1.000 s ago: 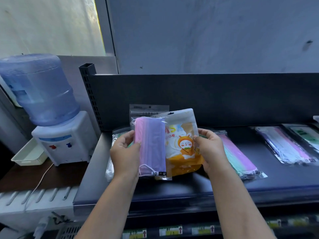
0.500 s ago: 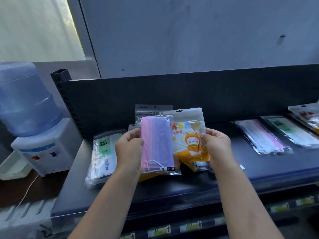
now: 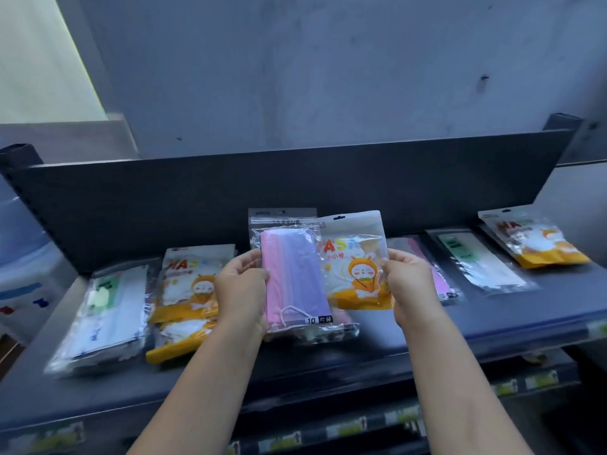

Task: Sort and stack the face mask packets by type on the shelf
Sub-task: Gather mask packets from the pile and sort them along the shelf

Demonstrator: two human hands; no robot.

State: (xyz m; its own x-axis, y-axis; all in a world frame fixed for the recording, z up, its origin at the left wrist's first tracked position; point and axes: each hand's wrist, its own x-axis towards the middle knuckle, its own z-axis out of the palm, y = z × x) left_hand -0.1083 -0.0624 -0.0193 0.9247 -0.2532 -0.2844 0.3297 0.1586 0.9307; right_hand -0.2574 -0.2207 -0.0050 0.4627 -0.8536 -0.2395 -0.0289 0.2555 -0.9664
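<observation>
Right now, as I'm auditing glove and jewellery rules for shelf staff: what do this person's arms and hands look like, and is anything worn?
Nothing worn shows. The left grip and right grip are bare hands: no gloves or rings visible. The left forearm and right forearm are uncovered down to the picture's bottom edge, with no sleeve, watch or bracelet at either wrist.

Open along the bare front strip of the shelf (image 3: 486, 310). Blocked leftward by the white packet stack (image 3: 101, 316) and orange packet stack (image 3: 184, 290), rearward by the back panel (image 3: 164, 205), rightward by a green-labelled packet (image 3: 483, 264).
</observation>
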